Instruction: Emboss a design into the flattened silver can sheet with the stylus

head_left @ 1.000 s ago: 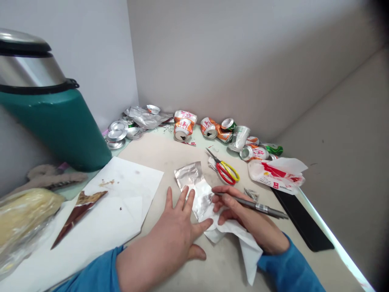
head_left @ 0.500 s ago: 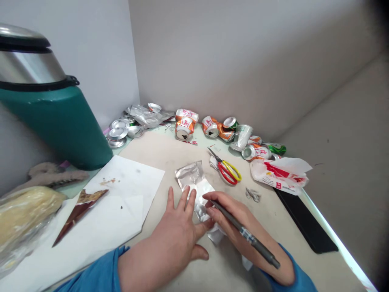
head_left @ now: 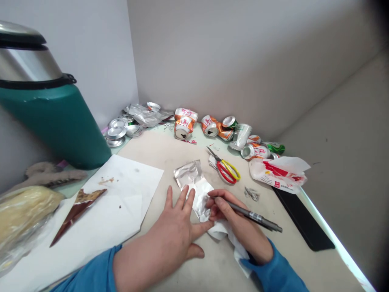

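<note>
A wrinkled silvery metal sheet [head_left: 194, 182] lies flat on the worktop in front of me. Spread out, my left hand [head_left: 176, 227] rests with its fingertips over the sheet's left edge. My right hand [head_left: 231, 219] grips a dark grey pen [head_left: 258, 219], its rear end pointing to the right. The pen's tip is hidden near the fingers, over the sheet. White tissue [head_left: 237, 243] is bunched beneath the right hand and wrist. Beyond the sheet lie scissors [head_left: 227, 170] with one red and one yellow handle.
Crushed drink cans [head_left: 184, 123] line the wall, with can ends [head_left: 117, 132] at the back left. A green bottle [head_left: 57, 121] stands left, near white paper [head_left: 130, 194] holding a brown scrap [head_left: 75, 215]. On the right are a red-white wrapper [head_left: 279, 174] and a black phone-like slab [head_left: 304, 219].
The pen has swung to lie more level, and my right hand has turned with it, its wrist shifting left. More tissue shows below. My left hand stays nearly in place.
</note>
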{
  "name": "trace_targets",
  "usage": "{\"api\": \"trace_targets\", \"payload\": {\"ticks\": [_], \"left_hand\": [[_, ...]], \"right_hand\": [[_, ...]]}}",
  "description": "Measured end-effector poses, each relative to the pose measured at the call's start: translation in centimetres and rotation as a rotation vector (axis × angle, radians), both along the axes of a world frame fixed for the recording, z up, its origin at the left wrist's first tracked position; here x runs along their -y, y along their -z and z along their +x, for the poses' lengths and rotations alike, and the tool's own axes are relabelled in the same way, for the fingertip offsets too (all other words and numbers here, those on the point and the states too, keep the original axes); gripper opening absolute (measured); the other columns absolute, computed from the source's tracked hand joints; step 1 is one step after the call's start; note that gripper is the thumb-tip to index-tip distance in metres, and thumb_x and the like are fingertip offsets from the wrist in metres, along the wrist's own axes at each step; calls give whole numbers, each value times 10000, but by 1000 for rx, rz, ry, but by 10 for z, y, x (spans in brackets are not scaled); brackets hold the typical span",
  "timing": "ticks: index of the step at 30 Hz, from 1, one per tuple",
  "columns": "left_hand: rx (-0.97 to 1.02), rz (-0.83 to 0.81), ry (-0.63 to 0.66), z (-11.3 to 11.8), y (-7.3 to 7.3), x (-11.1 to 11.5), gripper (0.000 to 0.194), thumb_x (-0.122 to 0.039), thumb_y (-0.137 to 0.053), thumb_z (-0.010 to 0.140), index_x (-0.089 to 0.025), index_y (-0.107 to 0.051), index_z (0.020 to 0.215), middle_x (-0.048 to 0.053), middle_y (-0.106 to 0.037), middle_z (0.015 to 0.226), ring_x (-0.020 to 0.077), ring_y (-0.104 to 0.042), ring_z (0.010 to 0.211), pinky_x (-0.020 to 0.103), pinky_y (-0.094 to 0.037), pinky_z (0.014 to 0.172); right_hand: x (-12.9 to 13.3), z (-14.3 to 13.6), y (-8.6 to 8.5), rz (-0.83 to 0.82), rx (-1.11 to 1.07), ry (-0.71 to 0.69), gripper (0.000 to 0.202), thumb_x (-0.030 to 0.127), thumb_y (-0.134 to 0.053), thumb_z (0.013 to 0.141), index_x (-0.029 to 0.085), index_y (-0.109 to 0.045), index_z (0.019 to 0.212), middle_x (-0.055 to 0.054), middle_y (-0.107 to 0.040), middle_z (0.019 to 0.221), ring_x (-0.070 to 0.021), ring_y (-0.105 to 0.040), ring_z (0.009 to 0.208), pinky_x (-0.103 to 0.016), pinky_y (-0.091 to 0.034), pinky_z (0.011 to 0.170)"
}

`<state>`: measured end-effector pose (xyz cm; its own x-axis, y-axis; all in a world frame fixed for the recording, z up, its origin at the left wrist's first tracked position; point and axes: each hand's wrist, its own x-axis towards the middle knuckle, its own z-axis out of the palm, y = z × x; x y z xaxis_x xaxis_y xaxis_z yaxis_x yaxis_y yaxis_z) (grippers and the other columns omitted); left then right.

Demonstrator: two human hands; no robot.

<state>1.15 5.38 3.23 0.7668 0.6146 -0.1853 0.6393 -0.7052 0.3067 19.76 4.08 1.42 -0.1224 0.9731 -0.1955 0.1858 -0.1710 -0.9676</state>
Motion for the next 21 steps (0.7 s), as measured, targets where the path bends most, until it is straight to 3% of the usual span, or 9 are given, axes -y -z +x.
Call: {"api": "trace_targets", "payload": {"ticks": [6, 11, 17, 21], "left_hand": [[71, 5, 28, -12, -4, 2, 567, -440, -666, 764, -352, -478, 1292, 243, -314, 1449, 416, -102, 1361, 727, -111, 982], [24, -8, 37, -9, -5, 0, 621, -478, -670, 745, -276, -480, 1301, 261, -301, 1450, 426, -95, 1362, 749, -88, 967], [67, 27, 18, -8, 5, -1, 566, -497, -628, 776, -308, -487, 1290, 241, -338, 1439, 410, -111, 1368, 746, -83, 969], [81, 17, 21, -9, 7, 0, 550, -490, -613, 792, -328, -474, 1299, 231, -344, 1439, 410, -127, 1366, 756, -90, 957]], "right_hand": [[9, -1, 5, 57, 53, 35, 228, 401, -495, 906, 197, -565, 978, -17, -656, 811, -100, -528, 618, -221, -445, 580], [11, -4, 10, 16, 42, 64, 162, 349, -559, 862, 208, -496, 911, 0, -669, 744, -94, -512, 558, -207, -402, 524], [12, -4, 15, 122, 215, 118, 144, 301, -558, 836, 194, -518, 747, 27, -569, 606, -103, -464, 530, -219, -365, 497], [12, -5, 14, 124, 241, 60, 140, 285, -530, 852, 197, -507, 745, 29, -557, 624, -110, -469, 563, -227, -378, 526]]}}
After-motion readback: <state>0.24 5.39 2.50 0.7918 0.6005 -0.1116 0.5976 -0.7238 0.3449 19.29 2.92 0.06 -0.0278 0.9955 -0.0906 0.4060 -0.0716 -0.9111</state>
